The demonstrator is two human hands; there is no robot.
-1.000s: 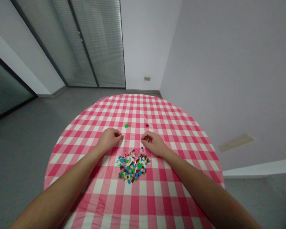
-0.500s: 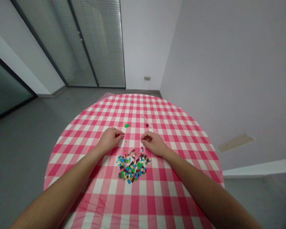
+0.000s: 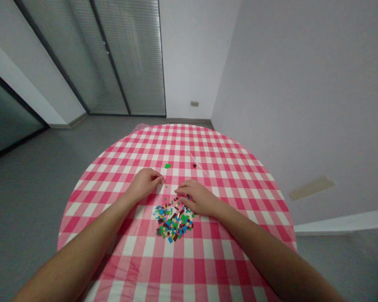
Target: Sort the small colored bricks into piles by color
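A heap of tiny coloured bricks lies on a round table with a red and white checked cloth. My left hand rests on the cloth just above and left of the heap, fingers curled into a pinch on a tiny piece I cannot make out. My right hand lies over the heap's upper right edge, fingers stretched out and touching the bricks. A small green piece and a small dark piece lie apart, farther from me.
Grey floor surrounds the table. A white wall stands close on the right, glass doors with blinds at the back left. The table's edge curves near my forearms.
My right hand has uncurled and slid left and toward me onto the edge of the brick heap. My left hand has stayed almost where it was.
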